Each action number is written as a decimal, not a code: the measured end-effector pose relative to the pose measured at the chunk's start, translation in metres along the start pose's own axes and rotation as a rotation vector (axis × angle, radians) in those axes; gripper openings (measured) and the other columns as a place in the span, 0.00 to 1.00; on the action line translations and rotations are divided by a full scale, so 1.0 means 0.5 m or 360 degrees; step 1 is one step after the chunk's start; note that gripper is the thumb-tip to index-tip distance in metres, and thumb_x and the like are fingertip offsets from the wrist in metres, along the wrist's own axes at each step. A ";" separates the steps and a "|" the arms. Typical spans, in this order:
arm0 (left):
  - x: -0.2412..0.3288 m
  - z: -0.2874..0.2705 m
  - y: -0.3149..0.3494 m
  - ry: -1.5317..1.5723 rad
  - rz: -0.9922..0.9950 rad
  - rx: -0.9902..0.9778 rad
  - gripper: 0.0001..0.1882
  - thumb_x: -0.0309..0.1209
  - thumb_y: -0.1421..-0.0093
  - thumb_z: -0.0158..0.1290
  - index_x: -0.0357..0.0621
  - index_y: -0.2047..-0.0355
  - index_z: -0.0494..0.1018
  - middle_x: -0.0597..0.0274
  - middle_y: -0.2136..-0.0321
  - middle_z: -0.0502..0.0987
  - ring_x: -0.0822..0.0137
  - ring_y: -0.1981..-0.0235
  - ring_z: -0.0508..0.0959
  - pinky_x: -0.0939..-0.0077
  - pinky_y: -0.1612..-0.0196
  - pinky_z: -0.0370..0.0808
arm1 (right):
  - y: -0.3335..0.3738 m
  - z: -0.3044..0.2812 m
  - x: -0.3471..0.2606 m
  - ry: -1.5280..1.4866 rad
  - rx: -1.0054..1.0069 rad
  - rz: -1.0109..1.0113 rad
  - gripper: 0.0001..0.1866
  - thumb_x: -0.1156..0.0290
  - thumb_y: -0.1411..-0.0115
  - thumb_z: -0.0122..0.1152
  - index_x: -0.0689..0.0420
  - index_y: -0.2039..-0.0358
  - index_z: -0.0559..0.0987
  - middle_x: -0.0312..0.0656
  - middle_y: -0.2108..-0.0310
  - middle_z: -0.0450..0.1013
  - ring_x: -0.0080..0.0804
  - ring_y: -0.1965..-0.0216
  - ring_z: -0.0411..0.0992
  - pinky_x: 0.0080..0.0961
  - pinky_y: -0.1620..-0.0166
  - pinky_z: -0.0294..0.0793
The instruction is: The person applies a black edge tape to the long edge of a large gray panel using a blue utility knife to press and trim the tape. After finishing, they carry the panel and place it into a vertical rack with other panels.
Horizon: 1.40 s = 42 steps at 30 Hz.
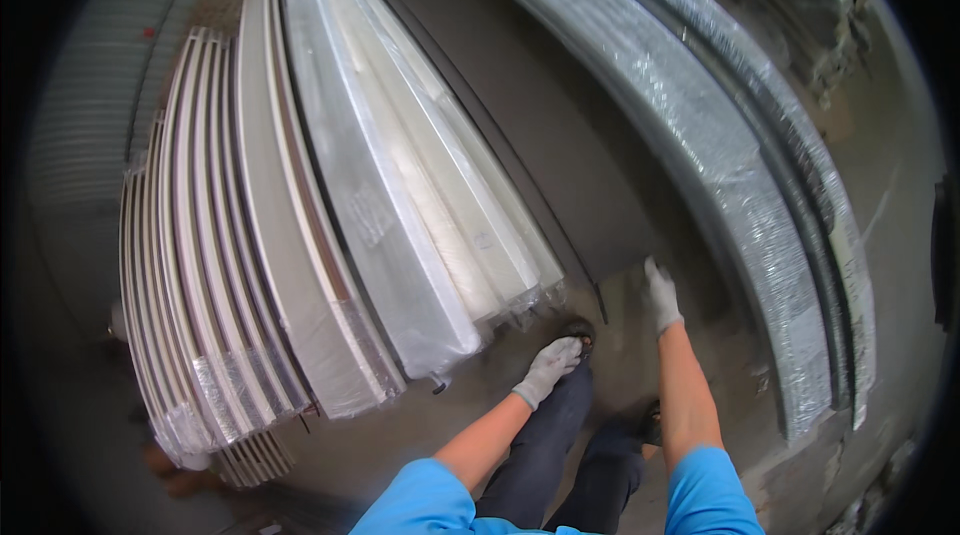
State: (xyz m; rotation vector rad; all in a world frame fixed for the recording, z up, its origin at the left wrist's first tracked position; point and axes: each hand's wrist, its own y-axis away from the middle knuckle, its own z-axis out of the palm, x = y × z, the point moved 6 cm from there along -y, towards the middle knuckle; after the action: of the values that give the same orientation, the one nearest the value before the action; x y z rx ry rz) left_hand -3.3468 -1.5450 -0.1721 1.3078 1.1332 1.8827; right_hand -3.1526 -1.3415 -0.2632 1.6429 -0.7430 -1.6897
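My left hand (552, 371), in a pale work glove, hangs in front of my left leg. Its fingers look stretched out, with nothing visible in them. A long dark panel (570, 150) runs away from me between two rows of wrapped boards. At its near corner is my gloved right hand (661, 297), fingers closed against the edge; part of the grip is hidden. A thin dark strip (540, 210) follows the panel's left side and sticks out past its near end. Left of it stand long white boards (400, 195) in clear plastic film.
Farther left are several striped, film-wrapped boards (205, 225). On the right, long silvery wrapped bundles (740, 165) curve along the grey floor (905, 225). A ribbed metal wall (75, 135) rises at far left. My shoes and dark trousers (530, 465) are below.
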 end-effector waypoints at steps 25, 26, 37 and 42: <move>-0.039 -0.100 0.798 0.0334 0.0214 0.0722 0.21 0.43 0.34 0.59 0.47 0.46 0.74 0.67 0.63 0.79 0.69 0.64 0.80 0.68 0.57 0.78 | 0.895 -0.427 -0.450 0.0804 -0.0117 -0.0282 0.26 0.54 0.33 0.64 0.58 0.43 0.77 0.34 0.59 0.77 0.21 0.64 0.75 0.20 0.60 0.75; -0.060 -0.070 0.830 0.0387 0.0213 0.0752 0.20 0.43 0.34 0.60 0.47 0.47 0.74 0.70 0.66 0.78 0.71 0.67 0.78 0.71 0.61 0.76 | 0.927 -0.427 -0.464 0.0868 -0.0175 -0.0350 0.27 0.54 0.34 0.65 0.58 0.41 0.76 0.35 0.55 0.77 0.21 0.62 0.76 0.20 0.58 0.76; -0.487 0.054 1.044 0.0776 -0.0063 0.0923 0.28 0.46 0.34 0.58 0.43 0.40 0.66 0.57 0.59 0.75 0.57 0.60 0.77 0.57 0.54 0.75 | 1.136 -0.632 -0.333 0.1569 -0.0108 -0.0157 0.23 0.54 0.36 0.65 0.59 0.51 0.84 0.35 0.69 0.79 0.19 0.71 0.73 0.22 0.65 0.73; -0.540 0.041 1.078 0.0993 0.0013 0.0954 0.19 0.44 0.33 0.56 0.45 0.48 0.74 0.66 0.70 0.76 0.67 0.72 0.77 0.64 0.65 0.77 | 1.119 -0.547 -0.367 0.1644 -0.0295 -0.0352 0.23 0.53 0.36 0.64 0.59 0.50 0.83 0.35 0.65 0.80 0.20 0.69 0.74 0.22 0.63 0.74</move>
State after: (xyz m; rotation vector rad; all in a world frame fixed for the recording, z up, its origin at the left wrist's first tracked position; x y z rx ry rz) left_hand -3.2269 -2.0157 0.1855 1.0025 2.1375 2.1081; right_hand -2.8424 -1.5335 0.2740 2.1611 0.1034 -0.7705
